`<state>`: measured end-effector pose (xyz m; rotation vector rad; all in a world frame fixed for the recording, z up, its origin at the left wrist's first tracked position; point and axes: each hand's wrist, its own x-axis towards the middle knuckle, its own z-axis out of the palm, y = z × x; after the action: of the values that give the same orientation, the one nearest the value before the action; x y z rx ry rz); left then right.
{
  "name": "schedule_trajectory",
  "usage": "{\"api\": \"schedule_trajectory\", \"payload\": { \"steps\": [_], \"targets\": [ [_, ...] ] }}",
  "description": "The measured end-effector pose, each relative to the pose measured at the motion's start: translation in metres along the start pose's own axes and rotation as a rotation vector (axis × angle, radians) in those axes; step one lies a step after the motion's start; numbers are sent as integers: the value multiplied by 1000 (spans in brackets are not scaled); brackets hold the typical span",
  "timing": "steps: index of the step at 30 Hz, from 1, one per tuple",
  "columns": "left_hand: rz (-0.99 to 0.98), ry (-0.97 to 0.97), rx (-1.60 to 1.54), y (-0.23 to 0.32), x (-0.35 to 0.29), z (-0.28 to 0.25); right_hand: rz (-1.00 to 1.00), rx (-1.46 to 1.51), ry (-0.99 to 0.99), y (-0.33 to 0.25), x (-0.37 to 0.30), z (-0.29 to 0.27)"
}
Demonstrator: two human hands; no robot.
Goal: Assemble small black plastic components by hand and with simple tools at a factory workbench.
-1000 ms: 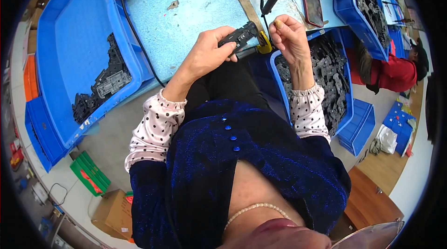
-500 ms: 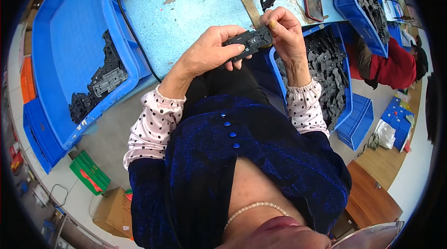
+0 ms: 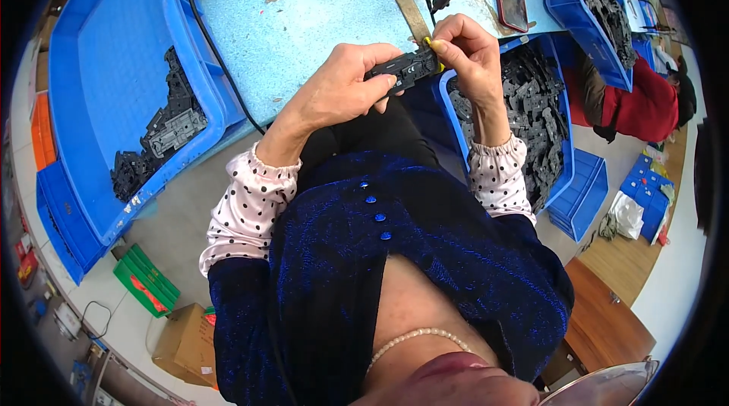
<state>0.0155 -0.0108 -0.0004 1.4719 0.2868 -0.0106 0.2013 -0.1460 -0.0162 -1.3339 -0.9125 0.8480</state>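
Head view shows the left hand [image 3: 338,87] wrapped around a black plastic part [image 3: 410,70] at the near edge of the desk [image 3: 326,15], the right hand [image 3: 474,64] bending thumb and forefinger at its right end, their grip unclear.

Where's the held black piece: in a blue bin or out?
Out: the left hand holds the black piece near the blue tabletop, right hand at its end.
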Motion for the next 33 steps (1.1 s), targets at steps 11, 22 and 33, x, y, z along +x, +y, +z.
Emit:
{"api": "schedule_trajectory", "payload": {
  "steps": [11,22,33],
  "targets": [
    [627,204,703,26,-3,-1,-49,268,189,-9,-4,22],
    [629,252,755,40,-5,-18,-181,290,203,-2,15,29],
    [617,240,726,40,-1,-20,-192,311,190,-3,19,28]
  ]
}}
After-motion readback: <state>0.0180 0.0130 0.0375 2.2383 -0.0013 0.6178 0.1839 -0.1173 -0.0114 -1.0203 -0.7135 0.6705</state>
